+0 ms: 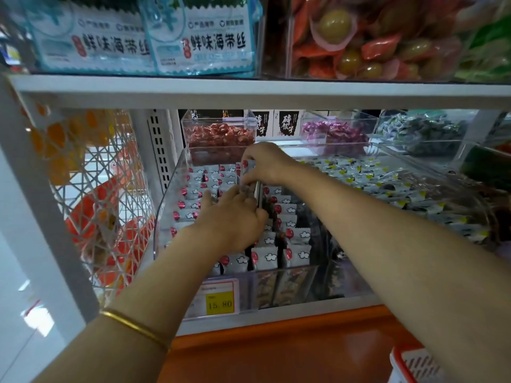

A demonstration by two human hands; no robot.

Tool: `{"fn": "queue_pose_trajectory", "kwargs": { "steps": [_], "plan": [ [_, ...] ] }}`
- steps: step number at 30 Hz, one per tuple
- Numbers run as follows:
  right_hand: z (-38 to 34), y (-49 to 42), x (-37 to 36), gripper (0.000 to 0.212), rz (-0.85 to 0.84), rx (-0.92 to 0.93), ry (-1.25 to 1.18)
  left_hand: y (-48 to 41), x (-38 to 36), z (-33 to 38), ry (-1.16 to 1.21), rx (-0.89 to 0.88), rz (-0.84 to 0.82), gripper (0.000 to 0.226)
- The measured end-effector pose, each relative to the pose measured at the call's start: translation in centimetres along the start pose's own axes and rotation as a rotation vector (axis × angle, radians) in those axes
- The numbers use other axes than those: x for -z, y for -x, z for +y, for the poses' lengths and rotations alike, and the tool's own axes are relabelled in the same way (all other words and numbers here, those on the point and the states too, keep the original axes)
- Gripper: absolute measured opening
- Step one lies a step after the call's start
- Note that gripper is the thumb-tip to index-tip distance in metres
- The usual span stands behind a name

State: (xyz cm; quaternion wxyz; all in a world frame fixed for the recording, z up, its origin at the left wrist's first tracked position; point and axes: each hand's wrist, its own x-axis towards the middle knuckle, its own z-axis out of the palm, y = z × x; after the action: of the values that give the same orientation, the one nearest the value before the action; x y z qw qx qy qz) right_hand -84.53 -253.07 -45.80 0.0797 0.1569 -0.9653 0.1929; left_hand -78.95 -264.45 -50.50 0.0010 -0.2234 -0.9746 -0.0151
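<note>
Fingers (241, 194) of our left hand (232, 217) bend onto low end of white packet (245, 175); we cannot tell if they clamp. Packet stands tall in clear bin (166, 205), red dot up. Farther, our right hand (265, 164) pinches top end between thumb and fingers.

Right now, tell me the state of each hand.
Left hand: fingers curled among the white snack packets; grip cannot be told.
Right hand: pinching one white snack packet.

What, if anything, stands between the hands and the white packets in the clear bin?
Nothing visible does: the left hand and right hand are inside the clear bin, both holding white packets.
</note>
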Motion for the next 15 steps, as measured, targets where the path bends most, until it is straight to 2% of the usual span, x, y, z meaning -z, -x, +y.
{"fn": "queue_pose_trajectory", "kwargs": {
  "steps": [2, 5, 12, 15],
  "plan": [
    [-0.1, -0.5, -0.5, 0.006, -0.141, -0.01, 0.082, 0.2, 0.4, -0.1, 0.029, 0.006, -0.002, 0.055],
    [0.0, -1.3, -1.1, 0.024, -0.222, -0.015, 0.096, 0.4, 1.0, -0.7, 0.047, 0.038, -0.007, 0.054],
    [1.6, -3.0, -0.5, 0.022, 0.116, -0.062, 0.023, 1.1, 0.9, -1.3, 0.07, 0.082, -0.026, 0.056],
    [1.6, -3.8, -1.3, 0.017, 0.08, -0.041, 0.131, 1.1, 0.8, -1.2, 0.086, 0.082, -0.023, 0.056]
  ]
}}
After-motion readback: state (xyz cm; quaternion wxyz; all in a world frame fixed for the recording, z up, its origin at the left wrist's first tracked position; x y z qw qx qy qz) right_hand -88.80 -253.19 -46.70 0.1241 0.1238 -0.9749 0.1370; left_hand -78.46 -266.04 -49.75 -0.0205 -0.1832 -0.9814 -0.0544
